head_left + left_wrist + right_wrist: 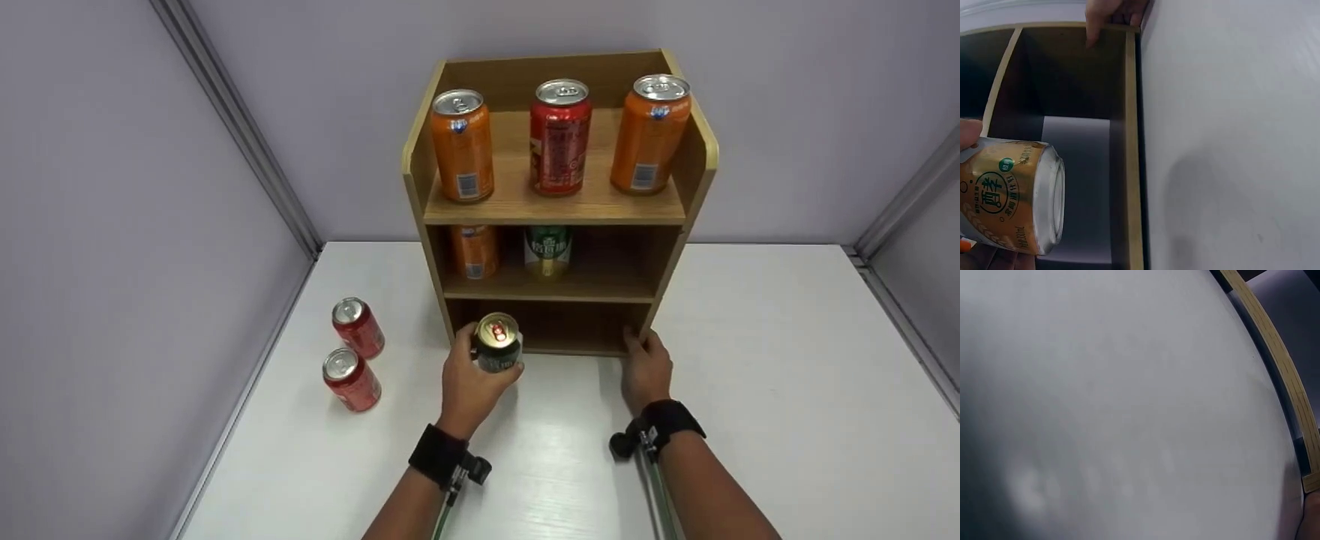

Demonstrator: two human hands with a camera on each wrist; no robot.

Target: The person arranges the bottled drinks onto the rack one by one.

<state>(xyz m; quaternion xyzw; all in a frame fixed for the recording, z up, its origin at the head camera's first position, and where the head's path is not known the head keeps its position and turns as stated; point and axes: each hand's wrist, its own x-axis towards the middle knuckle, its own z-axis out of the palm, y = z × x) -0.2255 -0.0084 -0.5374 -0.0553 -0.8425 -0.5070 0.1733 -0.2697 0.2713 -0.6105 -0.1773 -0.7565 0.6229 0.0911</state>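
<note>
My left hand (476, 382) grips a dark green can (498, 346) with a gold top, upright in front of the lowest level of a wooden shelf (555, 212). In the left wrist view the same can (1005, 194) shows a gold label panel and its silver base, with the thumb over one side. My right hand (646, 371) holds the shelf's right side panel near the bottom corner. From the left wrist, the right hand's fingers (1094, 25) wrap over that panel's edge. Only a sliver of the right hand (1310, 517) enters the right wrist view.
Two orange cans (463, 150) flank a red can (560, 139) on the top level. On the middle level stand an orange can (475, 253) and a green can (547, 251). Two red cans (358, 328) stand on the white table (780, 390), left of the shelf.
</note>
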